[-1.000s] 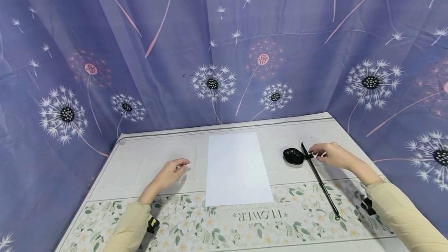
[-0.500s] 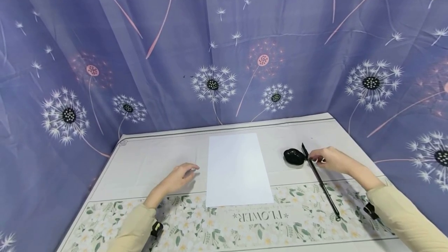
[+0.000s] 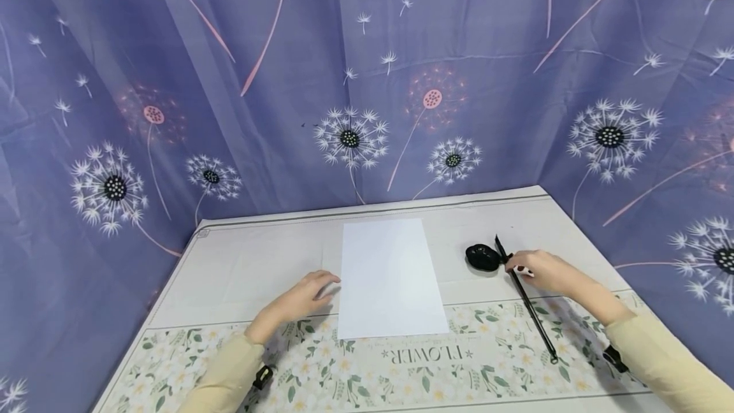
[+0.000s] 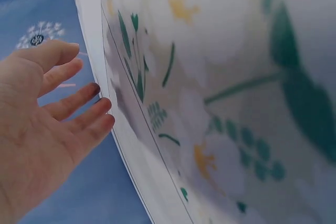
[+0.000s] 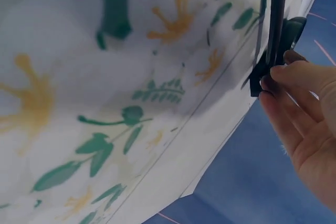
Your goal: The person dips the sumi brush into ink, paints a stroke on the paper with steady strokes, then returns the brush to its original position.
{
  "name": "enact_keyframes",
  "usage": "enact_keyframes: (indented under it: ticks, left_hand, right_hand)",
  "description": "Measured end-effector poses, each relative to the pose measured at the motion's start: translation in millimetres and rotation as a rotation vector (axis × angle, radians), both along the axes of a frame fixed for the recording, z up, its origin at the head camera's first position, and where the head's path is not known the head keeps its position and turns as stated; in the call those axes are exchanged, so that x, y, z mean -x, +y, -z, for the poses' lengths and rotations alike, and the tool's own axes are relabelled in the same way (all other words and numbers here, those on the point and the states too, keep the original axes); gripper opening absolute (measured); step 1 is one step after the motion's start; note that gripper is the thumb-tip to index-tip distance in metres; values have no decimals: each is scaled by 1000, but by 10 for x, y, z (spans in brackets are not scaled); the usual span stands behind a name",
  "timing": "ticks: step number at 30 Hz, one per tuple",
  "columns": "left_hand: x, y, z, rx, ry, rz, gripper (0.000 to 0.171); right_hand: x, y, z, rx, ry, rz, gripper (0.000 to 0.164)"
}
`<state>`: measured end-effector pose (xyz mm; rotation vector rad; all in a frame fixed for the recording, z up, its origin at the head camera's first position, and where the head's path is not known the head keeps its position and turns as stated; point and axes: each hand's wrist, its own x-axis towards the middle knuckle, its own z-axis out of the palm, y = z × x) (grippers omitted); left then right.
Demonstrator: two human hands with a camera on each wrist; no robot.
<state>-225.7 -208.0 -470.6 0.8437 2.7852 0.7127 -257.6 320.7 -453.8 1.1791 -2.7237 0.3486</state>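
Purp. curtain [image 3: 287, 145] behind floral tbl [image 3: 269, 257]; L hand [image 3: 302, 296] loosely spread, empty; R hand [image 3: 539, 268] pinching blk brush [image 3: 534, 314].

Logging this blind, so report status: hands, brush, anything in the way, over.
Left hand relaxed beside white sheet, contact unclear. Right hand pinches brush near its far end. Black dish close beside brush, possible obstacle.

Bright, diffuse light fills the head view, with small glints on the glossy black lump [image 3: 483, 257] at four o'clock and a soft shadow under the right sleeve [image 3: 671, 355], farther out. The wrist views are dimmer and bluish. Near printed cloth [image 4: 231, 93] blurs heavily toward two o'clock in the left, nine o'clock in the right, where the black rod [image 5: 276, 14] reads very dark.
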Motion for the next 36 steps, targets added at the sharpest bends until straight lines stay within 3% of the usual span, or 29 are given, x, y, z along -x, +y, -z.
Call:
enact_keyframes:
  ticks: [5, 8, 13, 16, 22, 27, 36]
  left_hand:
    - [-39, 55, 7, 27, -4, 10, 40]
    - [-51, 88, 0, 44, -15, 7, 39]
    - [-59, 127, 8, 69, -9, 16, 38]
    - [-57, 136, 27, 80, -6, 20, 38]
    - [-44, 159, 52, 90, -12, 17, 39]
    - [-33, 177, 57, 89, -12, 15, 39]
    - [-29, 188, 58, 105, -10, 64, 47]
  right_hand:
    - [-48, -7, 57, 2, 49, 20, 40]
    - [-68, -5, 77, -2, 125, 9, 42]
    - [-101, -3, 118, 14, 286, -68, 44]
    - [-109, -2, 143, 31, 337, -116, 43]
    - [-122, -11, 172, 5, 376, -163, 43]
    - [-150, -18, 182, -16, 349, -183, 50]
    - [-154, -32, 224, -30, 336, -204, 48]
